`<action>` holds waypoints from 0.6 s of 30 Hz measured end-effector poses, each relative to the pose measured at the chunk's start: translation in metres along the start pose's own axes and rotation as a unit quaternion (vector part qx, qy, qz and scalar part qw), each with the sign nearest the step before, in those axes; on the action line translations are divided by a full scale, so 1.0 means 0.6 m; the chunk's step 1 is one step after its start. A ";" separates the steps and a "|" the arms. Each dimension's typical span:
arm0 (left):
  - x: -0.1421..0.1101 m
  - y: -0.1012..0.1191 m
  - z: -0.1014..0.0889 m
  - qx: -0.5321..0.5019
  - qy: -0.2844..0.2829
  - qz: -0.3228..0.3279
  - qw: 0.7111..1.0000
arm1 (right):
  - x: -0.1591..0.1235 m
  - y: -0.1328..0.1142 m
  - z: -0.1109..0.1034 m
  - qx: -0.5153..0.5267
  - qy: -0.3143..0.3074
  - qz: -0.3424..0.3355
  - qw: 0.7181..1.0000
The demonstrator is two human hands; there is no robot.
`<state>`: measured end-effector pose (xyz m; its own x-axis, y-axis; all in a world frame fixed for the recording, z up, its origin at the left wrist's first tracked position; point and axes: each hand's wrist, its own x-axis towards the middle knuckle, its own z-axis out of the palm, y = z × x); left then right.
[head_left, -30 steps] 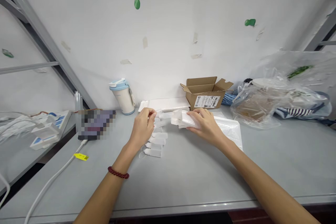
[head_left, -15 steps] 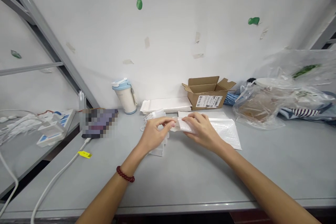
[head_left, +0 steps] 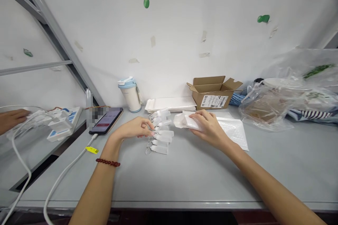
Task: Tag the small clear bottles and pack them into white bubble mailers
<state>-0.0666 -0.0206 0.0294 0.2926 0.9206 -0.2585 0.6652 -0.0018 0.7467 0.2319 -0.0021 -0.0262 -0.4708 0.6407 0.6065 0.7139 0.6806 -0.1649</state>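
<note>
My right hand (head_left: 208, 126) grips a white bubble mailer (head_left: 187, 122), its mouth spread and facing left. Under that hand, more white bubble mailers (head_left: 235, 132) lie flat. My left hand (head_left: 137, 127), with a dark red beaded bracelet at the wrist, is at a row of small translucent plastic bottles (head_left: 160, 149) with white caps and thin loops. Its thumb and fingertips close on the cap end of one small bottle (head_left: 165, 136) in the middle of the row.
Behind stand a blue-lidded tumbler (head_left: 131, 96), a stack of white mailers (head_left: 171, 104) and an open cardboard box (head_left: 211, 95). Left are a phone (head_left: 107, 121) on a cable and a power strip (head_left: 66, 126), with another person's hand (head_left: 14, 119) nearby. Clear plastic bags (head_left: 269, 109) lie right.
My left hand has left the mailer's mouth and moved left to the small bottles. My right hand still holds the mailer, now opened. Another person's hand has appeared at the far left.
</note>
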 end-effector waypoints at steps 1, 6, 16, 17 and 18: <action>0.003 0.001 0.003 0.003 -0.004 -0.001 1.000 | 0.000 0.000 0.001 0.000 0.000 0.001 1.000; 0.014 0.005 0.012 -0.023 0.043 0.039 0.998 | 0.000 0.001 0.001 0.002 -0.011 0.010 1.000; -0.008 0.011 -0.006 -0.119 0.079 0.088 0.986 | 0.000 0.001 0.000 0.009 -0.017 0.015 1.000; -0.009 0.011 -0.007 -0.143 0.089 0.100 0.981 | 0.000 0.000 0.000 0.008 -0.016 0.014 1.000; -0.009 0.011 -0.007 -0.169 0.102 0.111 0.974 | 0.000 -0.001 0.000 0.007 -0.016 0.013 1.000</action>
<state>-0.0666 -0.0238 0.0381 0.2386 0.9706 0.0329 0.3276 -0.1123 0.9381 0.2316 -0.0026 -0.0260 -0.4688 0.6698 0.5759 0.7195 0.6677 -0.1909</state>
